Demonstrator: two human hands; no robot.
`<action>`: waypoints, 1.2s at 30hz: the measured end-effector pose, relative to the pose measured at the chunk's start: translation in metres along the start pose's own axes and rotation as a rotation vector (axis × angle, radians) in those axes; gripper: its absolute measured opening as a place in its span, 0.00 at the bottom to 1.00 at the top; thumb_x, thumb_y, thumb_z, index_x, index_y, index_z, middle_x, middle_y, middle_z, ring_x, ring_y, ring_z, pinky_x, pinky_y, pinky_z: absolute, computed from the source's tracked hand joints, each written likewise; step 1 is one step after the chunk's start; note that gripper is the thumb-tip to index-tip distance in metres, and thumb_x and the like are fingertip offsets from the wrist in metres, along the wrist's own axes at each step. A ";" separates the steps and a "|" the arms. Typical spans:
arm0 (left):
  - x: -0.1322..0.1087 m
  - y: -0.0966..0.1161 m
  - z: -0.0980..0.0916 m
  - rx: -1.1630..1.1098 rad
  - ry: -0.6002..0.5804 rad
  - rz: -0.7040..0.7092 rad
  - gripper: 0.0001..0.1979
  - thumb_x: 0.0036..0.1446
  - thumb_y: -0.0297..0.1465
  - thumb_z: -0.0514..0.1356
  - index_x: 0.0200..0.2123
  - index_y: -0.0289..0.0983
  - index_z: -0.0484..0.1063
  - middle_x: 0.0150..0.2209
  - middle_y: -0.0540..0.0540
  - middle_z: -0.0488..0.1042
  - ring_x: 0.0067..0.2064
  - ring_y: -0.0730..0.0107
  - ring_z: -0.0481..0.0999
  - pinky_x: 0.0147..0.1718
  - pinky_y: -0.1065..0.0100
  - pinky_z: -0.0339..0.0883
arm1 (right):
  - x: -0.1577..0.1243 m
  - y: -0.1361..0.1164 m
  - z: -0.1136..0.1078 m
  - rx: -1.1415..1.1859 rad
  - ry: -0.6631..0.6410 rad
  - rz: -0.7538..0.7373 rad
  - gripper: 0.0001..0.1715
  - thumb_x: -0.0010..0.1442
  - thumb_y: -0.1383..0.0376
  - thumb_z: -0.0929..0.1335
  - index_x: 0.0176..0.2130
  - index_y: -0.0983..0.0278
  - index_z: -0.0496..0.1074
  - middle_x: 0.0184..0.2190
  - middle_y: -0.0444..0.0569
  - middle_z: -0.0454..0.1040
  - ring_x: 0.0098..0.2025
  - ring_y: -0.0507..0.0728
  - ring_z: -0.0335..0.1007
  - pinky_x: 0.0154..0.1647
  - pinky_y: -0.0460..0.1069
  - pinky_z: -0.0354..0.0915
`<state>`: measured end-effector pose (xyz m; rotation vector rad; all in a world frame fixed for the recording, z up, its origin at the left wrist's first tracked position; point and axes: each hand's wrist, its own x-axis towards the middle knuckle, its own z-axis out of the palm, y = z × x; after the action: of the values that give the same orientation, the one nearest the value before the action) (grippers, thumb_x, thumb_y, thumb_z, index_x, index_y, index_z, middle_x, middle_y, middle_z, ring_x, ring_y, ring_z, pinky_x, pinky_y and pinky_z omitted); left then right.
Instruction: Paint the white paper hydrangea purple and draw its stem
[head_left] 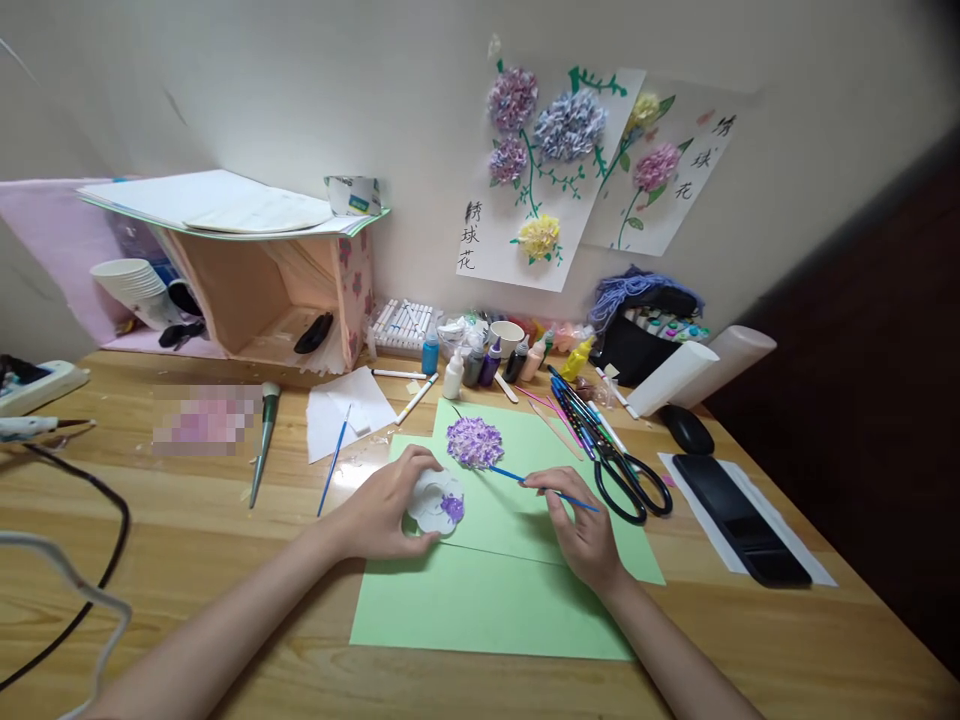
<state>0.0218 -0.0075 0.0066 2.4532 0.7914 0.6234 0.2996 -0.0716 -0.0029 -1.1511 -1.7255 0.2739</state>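
Note:
My left hand (390, 505) curls around the edge of a small white paint palette (425, 508), which has purple paint (451, 508) in it. Between the fingers of my right hand (581, 525) is a thin blue paintbrush (551, 488). Its tip reaches the lower right edge of a purple and white flower head (474, 442). That textured flower lies on light green paper (517, 600), made up of overlapping sheets. The palette is over the paper's left part, just below the flower.
Paint bottles (491, 362) stand behind the paper. Scissors (630, 485) and pens lie to its right, near a black phone (739, 520). On the left are a second blue brush (334, 460), a green-handled brush (264, 445) and white paper (349, 410). Cables (82, 560) cross the table's left side.

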 end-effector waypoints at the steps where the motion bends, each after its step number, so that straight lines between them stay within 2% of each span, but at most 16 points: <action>1: 0.000 0.000 0.000 0.001 -0.001 0.001 0.32 0.46 0.34 0.65 0.54 0.40 0.55 0.51 0.40 0.65 0.49 0.54 0.72 0.46 0.56 0.70 | 0.000 0.000 0.000 -0.009 0.002 -0.011 0.13 0.64 0.69 0.61 0.39 0.59 0.74 0.33 0.48 0.77 0.36 0.57 0.73 0.36 0.53 0.69; 10: -0.001 0.000 0.000 0.022 -0.009 0.004 0.31 0.48 0.38 0.65 0.53 0.39 0.56 0.50 0.39 0.65 0.49 0.53 0.72 0.46 0.55 0.71 | 0.001 -0.001 -0.004 -0.030 0.020 -0.034 0.12 0.64 0.68 0.61 0.37 0.60 0.73 0.32 0.48 0.77 0.35 0.57 0.72 0.36 0.53 0.69; 13: -0.002 0.001 -0.001 0.019 0.026 0.002 0.31 0.48 0.37 0.66 0.53 0.40 0.56 0.50 0.40 0.66 0.48 0.55 0.73 0.45 0.56 0.71 | 0.000 0.000 -0.006 0.029 0.144 0.011 0.12 0.64 0.65 0.61 0.35 0.60 0.74 0.31 0.48 0.76 0.34 0.57 0.72 0.35 0.53 0.68; 16: -0.002 -0.001 -0.003 0.026 0.089 -0.009 0.31 0.47 0.37 0.66 0.53 0.40 0.57 0.50 0.40 0.67 0.50 0.55 0.72 0.47 0.57 0.71 | 0.001 0.005 -0.005 0.247 0.326 0.190 0.13 0.64 0.62 0.62 0.36 0.61 0.73 0.33 0.50 0.76 0.35 0.57 0.72 0.33 0.53 0.68; 19: -0.002 -0.006 -0.005 0.043 0.159 -0.058 0.30 0.50 0.37 0.64 0.54 0.40 0.55 0.51 0.40 0.67 0.53 0.53 0.71 0.51 0.54 0.69 | 0.005 0.017 -0.003 0.632 0.501 0.534 0.11 0.59 0.58 0.66 0.34 0.63 0.73 0.32 0.49 0.76 0.33 0.55 0.72 0.32 0.50 0.68; 22: -0.002 -0.015 -0.006 0.076 0.257 -0.167 0.29 0.54 0.38 0.62 0.55 0.40 0.54 0.51 0.40 0.65 0.53 0.53 0.70 0.51 0.53 0.68 | 0.010 0.032 -0.002 0.940 0.595 0.861 0.11 0.49 0.59 0.72 0.31 0.63 0.72 0.28 0.45 0.75 0.30 0.51 0.71 0.30 0.46 0.68; 25: -0.001 -0.023 -0.005 0.132 0.333 -0.295 0.28 0.55 0.39 0.61 0.55 0.39 0.53 0.52 0.39 0.64 0.52 0.53 0.70 0.51 0.53 0.68 | 0.013 0.044 -0.006 1.012 0.592 0.982 0.12 0.44 0.59 0.74 0.27 0.62 0.70 0.24 0.42 0.71 0.26 0.50 0.68 0.26 0.44 0.67; 30: 0.001 -0.030 -0.002 0.167 0.304 -0.391 0.27 0.54 0.38 0.61 0.54 0.40 0.54 0.51 0.40 0.63 0.53 0.52 0.68 0.52 0.51 0.67 | 0.012 0.041 -0.011 1.122 0.573 1.078 0.13 0.45 0.59 0.76 0.26 0.62 0.71 0.24 0.41 0.68 0.26 0.49 0.65 0.24 0.43 0.65; 33: 0.003 -0.028 -0.003 0.155 0.250 -0.398 0.27 0.55 0.37 0.61 0.55 0.40 0.53 0.53 0.39 0.63 0.55 0.51 0.67 0.53 0.49 0.66 | 0.011 0.036 -0.010 1.007 0.459 1.078 0.15 0.48 0.54 0.75 0.31 0.61 0.75 0.28 0.44 0.72 0.30 0.50 0.67 0.29 0.44 0.67; 36: 0.005 -0.026 -0.005 0.115 0.201 -0.408 0.27 0.56 0.35 0.60 0.55 0.40 0.53 0.54 0.38 0.62 0.56 0.50 0.66 0.54 0.47 0.65 | 0.020 0.039 -0.010 0.882 0.286 1.092 0.18 0.47 0.54 0.77 0.35 0.62 0.77 0.31 0.46 0.75 0.32 0.50 0.68 0.33 0.44 0.68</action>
<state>0.0117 0.0158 -0.0026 2.2485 1.3968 0.6859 0.3284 -0.0385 -0.0107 -1.2222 -0.4361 1.2991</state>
